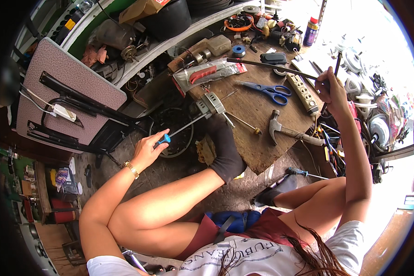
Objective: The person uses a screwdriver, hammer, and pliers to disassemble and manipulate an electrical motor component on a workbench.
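Observation:
My left hand (149, 149), with a gold watch at its wrist, closes round the blue handle of what looks like a screwdriver (186, 125). Its long metal shaft reaches to a small metal motor (209, 105) at the bench's left edge. My dark-socked foot (223, 142) is raised against the bench edge, just beneath the motor. A thin rod with a brass-coloured end (244, 123) lies to the motor's right. Raised over the bench's right side, my right hand (332, 92) is closed on thin dark rods (276, 68), one stretching left and another crossing steeply through the fingers.
On the wooden bench (248, 149) lie blue scissors (267, 92), a claw hammer (280, 131), a power strip (303, 94) and a packaged red-handled tool (207, 73). A spray can (311, 32) stands behind. A folded table (69, 92) leans at left. Another screwdriver (303, 173) lies low right.

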`<control>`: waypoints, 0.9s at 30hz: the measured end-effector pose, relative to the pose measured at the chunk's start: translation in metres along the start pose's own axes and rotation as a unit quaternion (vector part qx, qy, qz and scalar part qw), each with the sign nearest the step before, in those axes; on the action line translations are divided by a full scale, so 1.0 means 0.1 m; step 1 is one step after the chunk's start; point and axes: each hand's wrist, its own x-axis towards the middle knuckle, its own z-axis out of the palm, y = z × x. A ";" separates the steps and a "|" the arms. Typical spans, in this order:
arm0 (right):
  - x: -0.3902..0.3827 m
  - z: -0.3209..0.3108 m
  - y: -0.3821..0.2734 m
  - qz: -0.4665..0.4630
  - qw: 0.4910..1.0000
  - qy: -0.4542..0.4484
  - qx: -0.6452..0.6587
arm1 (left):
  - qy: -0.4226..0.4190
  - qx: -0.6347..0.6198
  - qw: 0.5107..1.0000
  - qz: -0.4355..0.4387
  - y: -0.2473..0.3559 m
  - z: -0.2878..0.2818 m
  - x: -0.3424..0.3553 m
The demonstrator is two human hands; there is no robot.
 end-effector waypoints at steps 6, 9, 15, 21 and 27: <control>-0.02 -0.03 0.00 -0.001 1.000 0.003 0.001 | 0.007 -0.019 1.000 0.019 0.08 -0.01 0.00; -0.02 -0.02 -0.01 0.011 0.999 0.008 0.029 | 0.000 0.000 1.000 0.003 0.00 0.00 -0.01; 0.00 -0.05 0.01 0.010 0.999 0.004 0.030 | 0.008 -0.002 1.000 0.019 -0.02 0.02 0.00; -0.01 -0.05 0.00 0.015 0.999 0.004 0.028 | 0.006 -0.016 0.999 0.034 0.06 0.02 0.01; -0.02 -0.01 0.02 0.017 1.000 0.008 0.014 | 0.010 -0.008 1.000 0.015 -0.04 0.05 -0.04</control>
